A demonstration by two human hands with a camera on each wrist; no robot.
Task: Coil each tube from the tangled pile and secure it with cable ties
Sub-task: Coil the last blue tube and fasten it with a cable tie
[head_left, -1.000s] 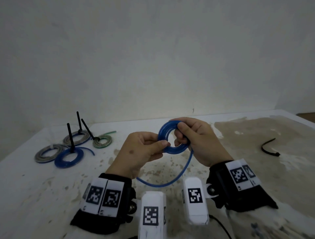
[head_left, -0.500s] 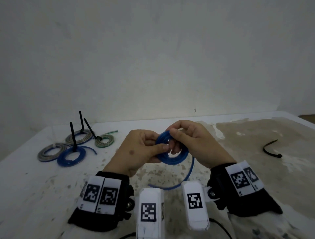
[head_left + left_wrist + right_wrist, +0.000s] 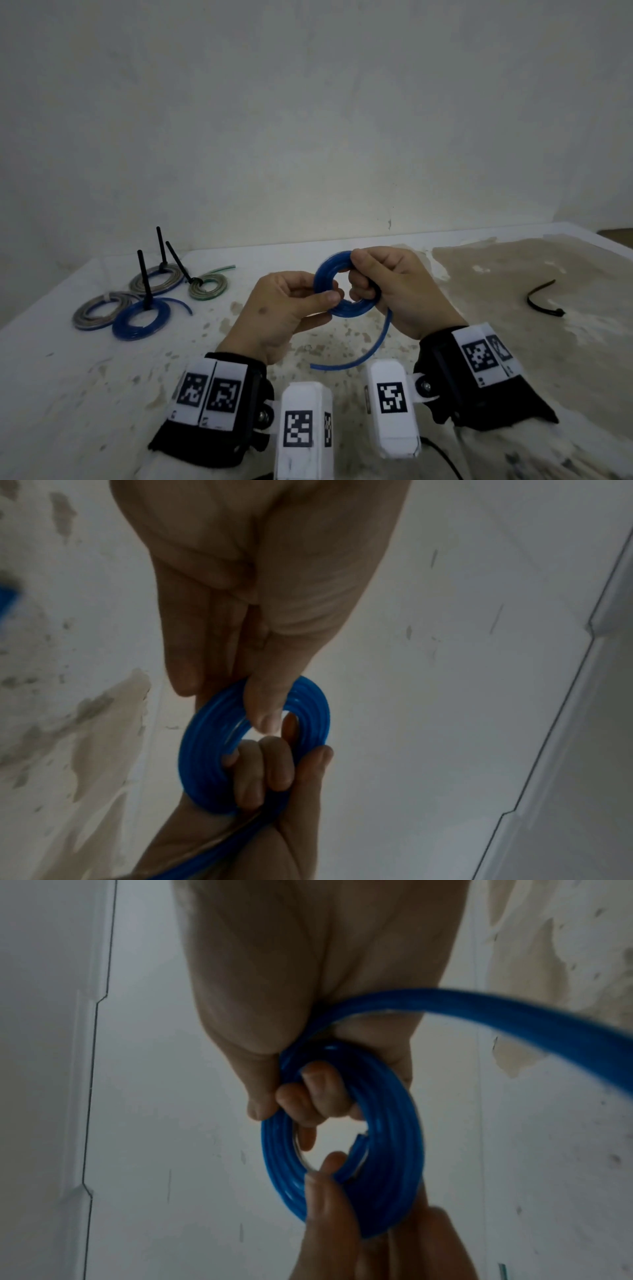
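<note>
Both hands hold a small blue tube coil (image 3: 329, 274) above the table, at the middle of the head view. My left hand (image 3: 291, 308) pinches the coil's near-left rim with its thumb on top. My right hand (image 3: 394, 284) grips the right side, fingers hooked through the ring. A loose blue tail (image 3: 373, 353) curves down from the coil toward my wrists. In the left wrist view the coil (image 3: 205, 750) sits between the thumb and the other hand's fingers. In the right wrist view the coil (image 3: 387, 1164) hangs under curled fingers, and the tail (image 3: 514, 1015) sweeps right.
Several finished coils lie at the far left: a blue one (image 3: 142, 318) and grey ones (image 3: 99, 310), (image 3: 157, 282), (image 3: 208, 287), with black cable-tie tails sticking up. A loose black cable tie (image 3: 543, 303) lies at the right. The table (image 3: 68, 394) is white and stained.
The coil has been turned and lifted slightly between the hands. More tube has been wound on, so the loose tail is shorter and now ends near my wrists.
</note>
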